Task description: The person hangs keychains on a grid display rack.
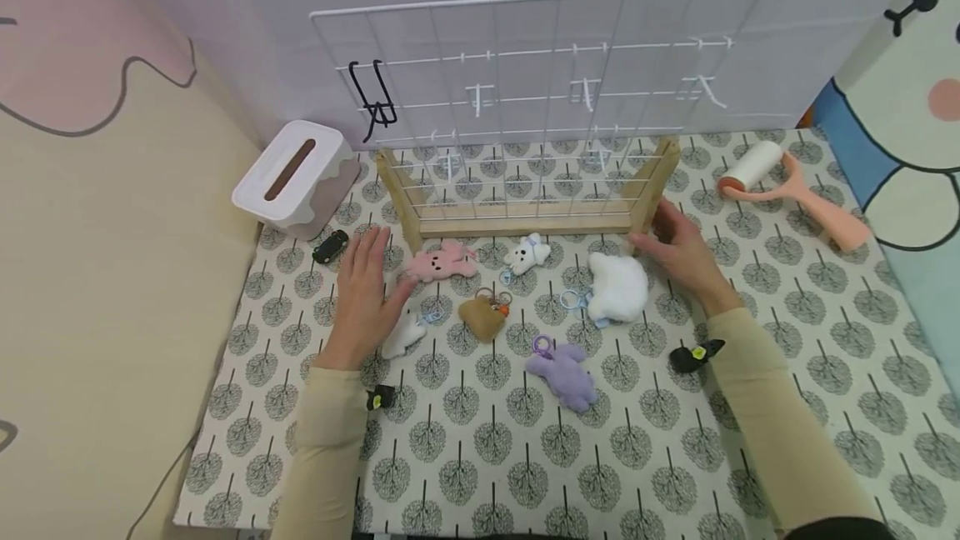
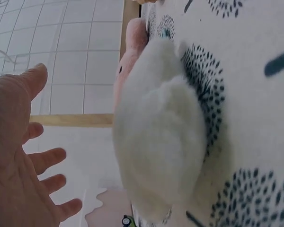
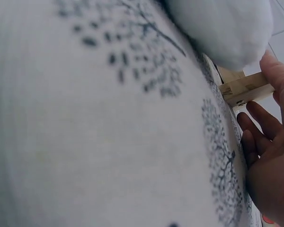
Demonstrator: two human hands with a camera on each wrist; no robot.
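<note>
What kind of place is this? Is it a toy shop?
Maybe a little tabletop display, like a pretend shop, but I can't tell if it's a real one. Clues: the white wire grid rack with hooks, plush keychains lying in front of it, and the tree-print tablecloth.

Head view fairly bright, soft even light, source out of frame, faint soft shadows on the tree-print tablecloth (image 1: 465, 515) beside the sleeves (image 1: 780, 423), large white plush (image 1: 618, 288) pale with little surface detail, wide-angle stretch toward the edges. Left wrist view: pale bright background, small white plush (image 2: 161, 127) close and blurry with soft shading on the cloth beside it, left hand (image 2: 19, 151) greyish and shaded. Right wrist view dimmer, right hand (image 3: 274, 165) darkish, near cloth badly out of focus at left, brighter background top right.
</note>
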